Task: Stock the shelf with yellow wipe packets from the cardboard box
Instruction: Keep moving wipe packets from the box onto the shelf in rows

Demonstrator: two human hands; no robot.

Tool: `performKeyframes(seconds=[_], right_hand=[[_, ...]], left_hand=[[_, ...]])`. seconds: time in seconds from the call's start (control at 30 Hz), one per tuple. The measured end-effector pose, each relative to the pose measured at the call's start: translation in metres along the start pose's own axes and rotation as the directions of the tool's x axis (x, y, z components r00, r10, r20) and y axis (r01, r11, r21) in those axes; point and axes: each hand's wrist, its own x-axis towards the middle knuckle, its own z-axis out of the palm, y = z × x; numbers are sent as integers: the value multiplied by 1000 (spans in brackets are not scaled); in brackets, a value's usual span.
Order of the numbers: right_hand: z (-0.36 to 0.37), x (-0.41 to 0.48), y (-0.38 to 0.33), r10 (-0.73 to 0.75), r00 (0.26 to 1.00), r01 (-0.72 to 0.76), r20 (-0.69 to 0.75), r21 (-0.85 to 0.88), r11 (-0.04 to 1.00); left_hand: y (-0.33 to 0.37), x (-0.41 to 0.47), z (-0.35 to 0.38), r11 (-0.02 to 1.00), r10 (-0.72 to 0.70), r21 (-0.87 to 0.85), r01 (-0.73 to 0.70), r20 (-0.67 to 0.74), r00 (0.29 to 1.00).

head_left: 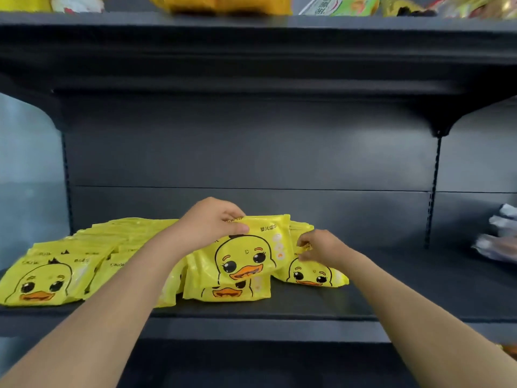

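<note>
Left hand (212, 224) has its fingers pinching the top edge of a glossy yellow duck-face plastic wipe packet (246, 254) near the front edge of the dark grey metal shelf (363, 301). Right hand (319, 247) is pinching the neighbouring yellow packet (316, 274). Imo, stand it flush first, then square both.

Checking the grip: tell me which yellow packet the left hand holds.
The middle packet, raised over the front pile; the left hand grips its top edge.
</note>
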Motion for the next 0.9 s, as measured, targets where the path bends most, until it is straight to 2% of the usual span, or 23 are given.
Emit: performKeyframes(seconds=[0.2, 0.37, 0.53, 0.7, 0.8, 0.9], right_hand=[[24, 24, 9, -112, 991, 95, -77, -197, 976], [20, 18, 11, -120, 985, 85, -123, -259, 962], [13, -13, 27, 35, 959, -45, -282, -30, 999], [13, -64, 45, 180, 952, -120, -250, 235, 964], [20, -92, 55, 207, 954, -153, -218, 240, 959], [21, -106, 60, 240, 949, -183, -204, 264, 947]], left_hand=[[-25, 23, 5, 1000, 13, -20, -12, 20, 1000], [-20, 29, 18, 1000, 13, -18, -12, 68, 998], [-3, 33, 27, 997, -3, -72, 12, 123, 992], [23, 41, 51, 991, 54, -126, -39, 113, 992], [40, 50, 74, 989, 98, -120, -84, 117, 988], [44, 65, 103, 992, 116, 25, -122, 169, 979]])
